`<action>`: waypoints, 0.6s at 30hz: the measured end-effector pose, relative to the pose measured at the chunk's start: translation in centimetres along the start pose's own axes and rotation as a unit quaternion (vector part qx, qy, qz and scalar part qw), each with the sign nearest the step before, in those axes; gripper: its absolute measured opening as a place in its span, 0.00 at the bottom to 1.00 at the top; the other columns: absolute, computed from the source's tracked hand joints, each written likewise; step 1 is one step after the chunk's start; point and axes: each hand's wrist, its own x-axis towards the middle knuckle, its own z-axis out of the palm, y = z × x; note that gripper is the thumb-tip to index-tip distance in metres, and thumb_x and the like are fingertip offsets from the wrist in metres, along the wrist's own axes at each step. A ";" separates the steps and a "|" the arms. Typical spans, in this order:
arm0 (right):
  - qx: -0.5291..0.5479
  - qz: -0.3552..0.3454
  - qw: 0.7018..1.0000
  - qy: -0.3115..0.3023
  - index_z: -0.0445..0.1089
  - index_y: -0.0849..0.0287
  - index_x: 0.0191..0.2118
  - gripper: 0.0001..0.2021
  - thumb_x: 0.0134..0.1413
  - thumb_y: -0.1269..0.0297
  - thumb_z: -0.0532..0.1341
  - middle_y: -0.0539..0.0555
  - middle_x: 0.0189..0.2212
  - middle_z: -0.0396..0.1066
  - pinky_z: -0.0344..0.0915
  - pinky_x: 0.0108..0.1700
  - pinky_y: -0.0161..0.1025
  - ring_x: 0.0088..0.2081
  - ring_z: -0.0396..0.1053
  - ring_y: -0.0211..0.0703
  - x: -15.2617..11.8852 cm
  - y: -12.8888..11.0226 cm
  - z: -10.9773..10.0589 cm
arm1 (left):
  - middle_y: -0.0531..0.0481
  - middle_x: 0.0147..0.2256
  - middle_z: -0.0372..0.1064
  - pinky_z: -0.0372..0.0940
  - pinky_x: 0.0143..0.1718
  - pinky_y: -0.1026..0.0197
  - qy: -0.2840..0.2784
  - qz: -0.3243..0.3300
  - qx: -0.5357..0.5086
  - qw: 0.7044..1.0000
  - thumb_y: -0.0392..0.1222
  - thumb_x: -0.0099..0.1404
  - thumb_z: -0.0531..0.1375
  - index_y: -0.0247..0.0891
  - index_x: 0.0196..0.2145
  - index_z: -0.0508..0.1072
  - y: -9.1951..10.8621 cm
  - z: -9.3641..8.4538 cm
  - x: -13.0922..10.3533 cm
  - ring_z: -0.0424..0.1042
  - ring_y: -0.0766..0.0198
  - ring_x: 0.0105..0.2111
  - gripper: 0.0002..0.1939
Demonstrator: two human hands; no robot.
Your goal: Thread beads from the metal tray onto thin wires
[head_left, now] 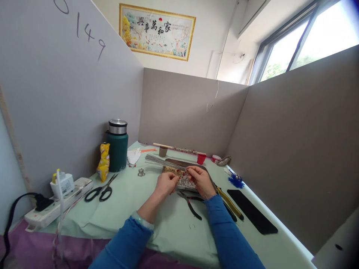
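Note:
My left hand (167, 183) and my right hand (201, 181) are close together over a shallow tray of beads (187, 183), both with fingers pinched. Between the fingertips runs a small red beaded piece (183, 174); its finer details are too small to tell. Gold and clear beads fill the tray below, partly covered by my hands. Just behind, a bundle of thin metal wires (158, 160) lies across the edge of a dark board (182, 163). Under my wrists rest pliers with dark red-and-black handles (193, 210). Yellow-handled pliers (231, 204) lie beside my right wrist.
Scissors (101, 189), a green flask (117, 149), a yellow packet (103, 162) and a power strip (60, 203) stand or lie to the left. At the back are a brown cup (163, 151) and a red cup (201, 159). A black pad (251, 211) lies right. Grey partitions enclose the table.

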 end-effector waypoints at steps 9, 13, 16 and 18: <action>-0.001 -0.003 1.000 0.000 0.71 0.61 0.32 0.14 0.43 0.55 0.64 0.50 0.23 0.67 0.53 0.23 0.31 0.22 0.58 0.33 -0.1 -0.2 0.1 | 0.56 0.09 0.57 0.50 0.13 0.67 0.002 0.000 0.017 1.000 0.42 0.55 0.56 0.37 0.19 0.67 0.1 -0.1 -0.1 0.55 0.69 0.09 0.10; 0.003 -0.003 1.000 -0.001 0.70 0.61 0.32 0.13 0.44 0.56 0.64 0.49 0.22 0.67 0.52 0.23 0.31 0.22 0.57 0.32 -0.2 -0.2 0.1 | 0.56 0.09 0.57 0.50 0.13 0.67 -0.002 0.005 0.017 1.000 0.42 0.56 0.55 0.37 0.20 0.66 -0.2 -0.1 0.0 0.55 0.69 0.09 0.10; 0.005 -0.002 1.000 0.001 0.70 0.61 0.32 0.13 0.43 0.56 0.65 0.48 0.20 0.65 0.52 0.23 0.31 0.21 0.57 0.33 -0.2 -0.1 0.1 | 0.56 0.09 0.57 0.50 0.12 0.67 -0.008 0.004 0.015 1.000 0.43 0.56 0.55 0.37 0.20 0.66 -0.4 0.0 0.2 0.55 0.69 0.09 0.10; 0.009 -0.003 1.000 0.005 0.70 0.60 0.31 0.13 0.43 0.56 0.65 0.48 0.20 0.65 0.53 0.23 0.31 0.21 0.57 0.33 -0.1 0.0 0.1 | 0.56 0.09 0.57 0.50 0.12 0.68 -0.009 0.003 0.016 1.000 0.43 0.56 0.55 0.36 0.20 0.66 -0.5 0.0 0.3 0.55 0.70 0.08 0.10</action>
